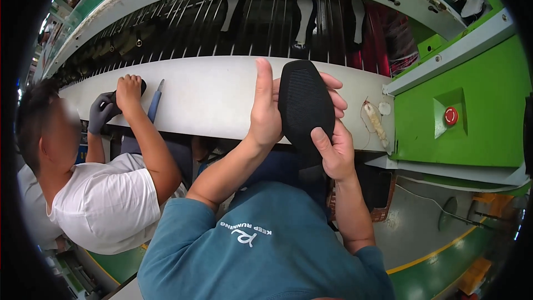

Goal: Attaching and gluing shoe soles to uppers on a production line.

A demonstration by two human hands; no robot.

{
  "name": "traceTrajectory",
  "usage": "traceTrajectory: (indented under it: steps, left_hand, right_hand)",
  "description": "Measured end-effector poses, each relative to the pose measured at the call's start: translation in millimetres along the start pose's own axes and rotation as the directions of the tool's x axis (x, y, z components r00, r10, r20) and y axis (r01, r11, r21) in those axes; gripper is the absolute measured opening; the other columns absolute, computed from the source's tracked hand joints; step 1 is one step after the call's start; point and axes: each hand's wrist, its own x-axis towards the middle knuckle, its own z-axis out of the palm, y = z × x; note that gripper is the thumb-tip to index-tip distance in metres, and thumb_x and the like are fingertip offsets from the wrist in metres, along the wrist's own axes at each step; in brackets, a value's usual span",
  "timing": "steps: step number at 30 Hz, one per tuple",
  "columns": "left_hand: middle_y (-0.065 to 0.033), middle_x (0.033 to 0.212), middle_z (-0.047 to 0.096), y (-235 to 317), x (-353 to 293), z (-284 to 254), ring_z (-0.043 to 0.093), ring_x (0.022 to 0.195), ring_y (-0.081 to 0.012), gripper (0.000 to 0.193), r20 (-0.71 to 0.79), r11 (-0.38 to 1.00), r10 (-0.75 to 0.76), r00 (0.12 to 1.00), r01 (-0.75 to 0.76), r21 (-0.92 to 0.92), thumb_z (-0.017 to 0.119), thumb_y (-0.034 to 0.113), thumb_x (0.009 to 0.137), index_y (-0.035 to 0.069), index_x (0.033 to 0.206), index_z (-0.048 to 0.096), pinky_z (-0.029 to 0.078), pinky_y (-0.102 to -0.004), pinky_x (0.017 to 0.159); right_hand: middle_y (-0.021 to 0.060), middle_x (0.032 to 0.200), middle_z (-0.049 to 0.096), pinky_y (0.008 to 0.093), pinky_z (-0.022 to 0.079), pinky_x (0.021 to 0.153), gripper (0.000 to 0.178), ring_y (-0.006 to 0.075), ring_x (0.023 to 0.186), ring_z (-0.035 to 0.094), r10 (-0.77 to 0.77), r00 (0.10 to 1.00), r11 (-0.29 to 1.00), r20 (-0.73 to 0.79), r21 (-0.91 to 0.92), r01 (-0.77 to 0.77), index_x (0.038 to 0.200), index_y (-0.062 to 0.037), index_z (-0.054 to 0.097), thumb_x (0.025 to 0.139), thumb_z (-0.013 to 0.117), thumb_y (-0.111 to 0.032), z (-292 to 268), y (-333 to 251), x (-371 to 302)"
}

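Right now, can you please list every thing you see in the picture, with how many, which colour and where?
shoe: one, black, sole up, held in both hands at centre
ledge: one, white, curved, across the middle
rack of rods: one, dark, behind the ledge, carrying shoes and soles
machine housing: one, green, at right
round button: one, red, on the housing
tool: one, blue handle, on the ledge at left
co-worker: one, white shirt, grey glove, at left
left hand: on the shoe's left edge
right hand: under the shoe's lower right

White bench (211, 100) with blue-handled tool (155, 101)
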Motion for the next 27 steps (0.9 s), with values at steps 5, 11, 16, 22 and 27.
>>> traceTrajectory:
  steps: [5,11,16,22,27]
  left_hand:
    - [-0.0200,0.086,0.077,-7.5,4.5,4.5,0.077,0.081,-0.0283,0.111,-0.127,0.999,-0.014,0.992,0.007,-0.053,0.006,0.082,0.105,-0.006,0.106,0.071,0.065,-0.0393,0.080]
    - [-0.0143,0.074,0.071,-37.1,33.5,-33.3,0.073,0.066,-0.0229,0.091,0.003,0.994,0.111,0.994,-0.111,-0.003,0.017,0.069,0.114,-0.001,0.088,0.069,0.060,-0.0344,0.066]
    - [-0.0133,0.094,0.077,-52.7,116.7,-67.6,0.075,0.087,-0.0200,0.084,-0.062,0.864,0.111,0.992,-0.066,0.500,0.028,0.065,0.115,-0.003,0.108,0.076,0.059,-0.0341,0.082]
    - [-0.0134,0.113,0.078,-95.3,299.3,-241.9,0.072,0.105,-0.0342,0.029,-0.184,0.161,0.431,0.883,0.125,0.979,0.067,0.026,0.106,0.004,0.124,0.075,0.054,-0.0470,0.100]
    - [-0.0198,0.141,0.068,-89.9,372.0,-350.0,0.061,0.134,-0.0396,0.045,0.100,0.020,0.420,0.902,-0.120,0.993,0.070,0.027,0.100,0.006,0.141,0.067,0.048,-0.0483,0.114]
  right_hand:
    - [0.0048,0.128,0.071,0.0280,0.051,0.101,0.049,0.0109,0.113,0.064,-0.022,0.999,1.000,0.024,0.012,0.022,0.145,0.0051,0.060,0.113,0.063,-0.033,-4.1,5.6,-0.8]
    - [0.0036,0.123,0.070,0.0264,0.049,0.097,0.051,0.0078,0.107,0.060,0.122,0.989,0.992,0.081,0.005,-0.123,0.144,0.0058,0.059,0.114,0.062,-0.035,-23.7,24.8,1.8]
    - [0.0019,0.127,0.069,0.0241,0.047,0.099,0.039,0.0069,0.110,0.059,-0.029,0.968,0.999,-0.250,-0.029,0.023,0.142,0.0034,0.061,0.115,0.061,-0.025,-53.3,41.7,20.7]
    - [-0.0018,0.116,0.069,0.0248,0.049,0.094,0.032,0.0060,0.103,0.058,0.025,0.884,0.966,-0.467,-0.217,-0.143,0.132,0.0019,0.067,0.113,0.063,-0.024,-80.1,68.0,13.1]
    - [0.0000,0.105,0.072,0.0262,0.051,0.086,0.028,0.0064,0.095,0.059,-0.075,0.907,0.964,-0.415,-0.263,-0.041,0.120,0.0026,0.069,0.111,0.066,-0.024,-65.3,63.5,20.2]
